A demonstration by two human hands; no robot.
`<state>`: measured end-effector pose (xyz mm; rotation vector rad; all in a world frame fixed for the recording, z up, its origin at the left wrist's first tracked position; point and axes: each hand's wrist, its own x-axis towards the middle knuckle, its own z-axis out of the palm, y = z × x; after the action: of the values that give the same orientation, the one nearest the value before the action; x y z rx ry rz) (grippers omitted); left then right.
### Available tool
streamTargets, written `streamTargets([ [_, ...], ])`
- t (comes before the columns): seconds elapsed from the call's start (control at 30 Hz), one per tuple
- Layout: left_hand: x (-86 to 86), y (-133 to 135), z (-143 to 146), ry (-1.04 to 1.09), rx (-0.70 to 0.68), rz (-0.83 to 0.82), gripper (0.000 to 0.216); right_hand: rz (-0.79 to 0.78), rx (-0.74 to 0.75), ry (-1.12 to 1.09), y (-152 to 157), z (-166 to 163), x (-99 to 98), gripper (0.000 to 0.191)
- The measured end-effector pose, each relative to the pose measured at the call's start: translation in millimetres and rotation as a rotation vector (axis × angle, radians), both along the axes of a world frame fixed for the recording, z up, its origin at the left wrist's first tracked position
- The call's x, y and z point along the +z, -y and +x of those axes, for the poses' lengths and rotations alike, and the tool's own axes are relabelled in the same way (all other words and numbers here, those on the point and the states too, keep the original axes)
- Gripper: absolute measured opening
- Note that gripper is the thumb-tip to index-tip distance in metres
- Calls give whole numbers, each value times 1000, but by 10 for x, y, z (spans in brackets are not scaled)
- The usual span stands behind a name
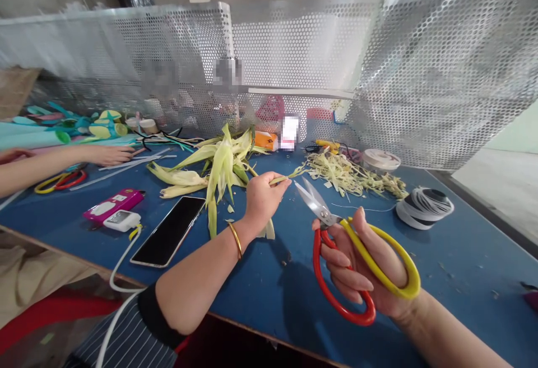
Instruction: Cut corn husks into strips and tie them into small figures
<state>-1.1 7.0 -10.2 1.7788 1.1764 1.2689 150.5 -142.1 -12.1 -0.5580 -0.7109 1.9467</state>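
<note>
My left hand (263,197) is closed in a pinch on a thin green-yellow leaf strip (282,178) above the blue table (252,278). A pile of corn-husk-like leaves (222,166) lies just behind and left of that hand. My right hand (361,270) grips scissors (336,233) with one red and one yellow handle loop. Their blades are open and point up-left toward the strip's free end, a short gap away.
A heap of cut leaf shreds (353,175) lies behind the scissors. A smartphone (170,237), a pink device (113,204) and a white charger with cable (121,220) sit at left. Tape rolls (424,205) are at right. Another person's arm (63,161) reaches in from the left. A perforated metal screen (302,65) closes the back.
</note>
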Motion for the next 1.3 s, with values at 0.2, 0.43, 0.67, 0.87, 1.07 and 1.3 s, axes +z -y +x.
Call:
streamTargets([
  [0.2,17,55,11,-25,-17,24,15,4,67,-25,-8,5,-34,60],
  [0.43,24,110,34,-53,-12,23,13,9,57,-7,1,-6,-45,60],
  [0.67,38,124,52,-39,-5,-11,14,5,32,1,5,-34,-53,55],
  [0.87,52,129,57,-33,7,-26,14,6,21,30,15,-54,-53,55],
  [1.07,60,138,50,-42,-1,-25,12,6,-3,33,16,-68,-36,53],
  [1.3,46,159,69,-61,-11,-31,12,-4,-38,66,18,-71,-22,53],
])
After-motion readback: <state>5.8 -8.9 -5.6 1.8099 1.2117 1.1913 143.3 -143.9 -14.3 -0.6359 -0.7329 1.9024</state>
